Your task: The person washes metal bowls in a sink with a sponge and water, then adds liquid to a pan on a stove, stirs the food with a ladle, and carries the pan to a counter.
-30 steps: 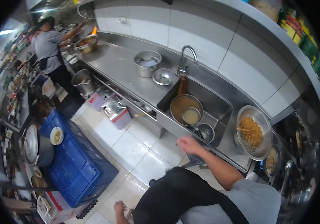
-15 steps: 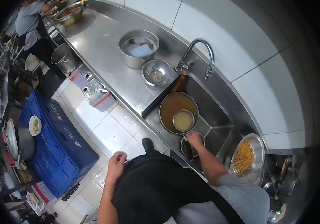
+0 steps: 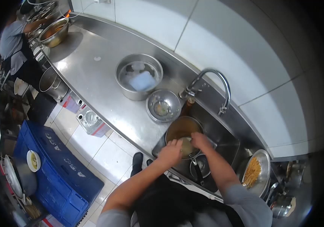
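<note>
head view: small bowl (image 3: pixel 187 148) of pale liquid sits at the near side of the large pot (image 3: pixel 181 126), in the sink (image 3: pixel 228 142). left hand (image 3: pixel 170 153) at its rim, fingers close together; right hand (image 3: pixel 201 141) opposite, fingers bent, tips hidden. grip on either side: cannot tell. done: both hands brought to bowl. undone: bowl not clear of pot, nor emptied.

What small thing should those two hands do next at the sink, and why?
Probably steady the small round vessel and tilt it gently towards the larger pot: the left hand and right hand are at opposite sides of it, and it overlaps the pot's near edge. Whether the fingers grip it is unclear.
</note>
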{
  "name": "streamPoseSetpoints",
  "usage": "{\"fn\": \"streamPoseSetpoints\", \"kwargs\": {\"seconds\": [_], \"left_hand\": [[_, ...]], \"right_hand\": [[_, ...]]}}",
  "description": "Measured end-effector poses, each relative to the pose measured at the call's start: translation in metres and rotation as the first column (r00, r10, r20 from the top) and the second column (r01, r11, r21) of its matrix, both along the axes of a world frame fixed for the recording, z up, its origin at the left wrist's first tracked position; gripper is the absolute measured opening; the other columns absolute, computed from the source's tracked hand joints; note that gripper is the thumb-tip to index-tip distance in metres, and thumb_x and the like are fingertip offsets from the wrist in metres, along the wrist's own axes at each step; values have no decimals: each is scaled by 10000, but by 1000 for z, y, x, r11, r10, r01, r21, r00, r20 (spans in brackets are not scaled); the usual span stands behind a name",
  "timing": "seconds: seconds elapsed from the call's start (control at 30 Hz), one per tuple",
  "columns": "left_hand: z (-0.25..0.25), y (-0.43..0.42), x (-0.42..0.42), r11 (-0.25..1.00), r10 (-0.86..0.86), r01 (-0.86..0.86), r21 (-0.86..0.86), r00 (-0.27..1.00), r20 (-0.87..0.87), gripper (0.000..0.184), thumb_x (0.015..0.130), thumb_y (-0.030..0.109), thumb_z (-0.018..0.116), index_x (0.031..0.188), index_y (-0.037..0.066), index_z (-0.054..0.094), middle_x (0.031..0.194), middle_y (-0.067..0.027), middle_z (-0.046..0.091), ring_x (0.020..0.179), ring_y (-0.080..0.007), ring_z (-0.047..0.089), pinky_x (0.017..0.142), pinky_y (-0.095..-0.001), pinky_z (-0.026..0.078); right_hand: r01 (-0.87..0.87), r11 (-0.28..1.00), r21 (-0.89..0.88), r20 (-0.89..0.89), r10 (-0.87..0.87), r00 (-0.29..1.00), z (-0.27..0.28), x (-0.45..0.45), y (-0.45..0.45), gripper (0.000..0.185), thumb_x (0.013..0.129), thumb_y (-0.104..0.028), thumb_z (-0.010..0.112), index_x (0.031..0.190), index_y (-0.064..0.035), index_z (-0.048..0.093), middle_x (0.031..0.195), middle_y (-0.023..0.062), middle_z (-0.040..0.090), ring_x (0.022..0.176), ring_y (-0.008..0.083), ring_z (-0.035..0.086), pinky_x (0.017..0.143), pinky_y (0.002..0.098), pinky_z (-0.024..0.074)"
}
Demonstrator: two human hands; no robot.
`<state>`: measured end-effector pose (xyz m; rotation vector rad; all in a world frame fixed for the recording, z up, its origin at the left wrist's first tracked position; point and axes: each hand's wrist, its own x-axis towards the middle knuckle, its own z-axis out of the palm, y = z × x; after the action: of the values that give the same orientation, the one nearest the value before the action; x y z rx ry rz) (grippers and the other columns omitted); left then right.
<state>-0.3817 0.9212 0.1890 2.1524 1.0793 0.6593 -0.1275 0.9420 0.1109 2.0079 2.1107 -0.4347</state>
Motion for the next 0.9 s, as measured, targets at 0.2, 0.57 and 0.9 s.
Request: {"fn": "streamPoseSetpoints", "kwargs": {"seconds": [0.2,0.57,0.9], "left_hand": [[-75,57,56,985,-172,174,-22,940,-294,275,849,173,524,1055,14,612,990,-183,670,914,-324,671,763,-439,544],[-85,57,40,923,-238,149,-356,945,-223,508,856,158,577,1313,-16,440,1177,-287,580,1053,-405,627,926,-469,496],[-116,76,81,869,-207,67,-490,949,-236,650,835,73,525,1411,-109,288,1413,-324,390,1281,-409,460,1111,-437,313]], "right_hand": [[-67,996,-64,73,72,995,121,-84,9,183,766,-166,575,919,-75,616,831,162,667,827,380,651,708,470,527],[-567,823,5,-138,563,815,186,-224,278,601,749,-224,727,1294,-66,527,1171,195,612,1081,349,590,968,441,449],[-83,904,420,-322,234,917,193,-234,258,308,743,-167,632,994,10,635,1011,240,643,961,366,634,848,440,498]]}}
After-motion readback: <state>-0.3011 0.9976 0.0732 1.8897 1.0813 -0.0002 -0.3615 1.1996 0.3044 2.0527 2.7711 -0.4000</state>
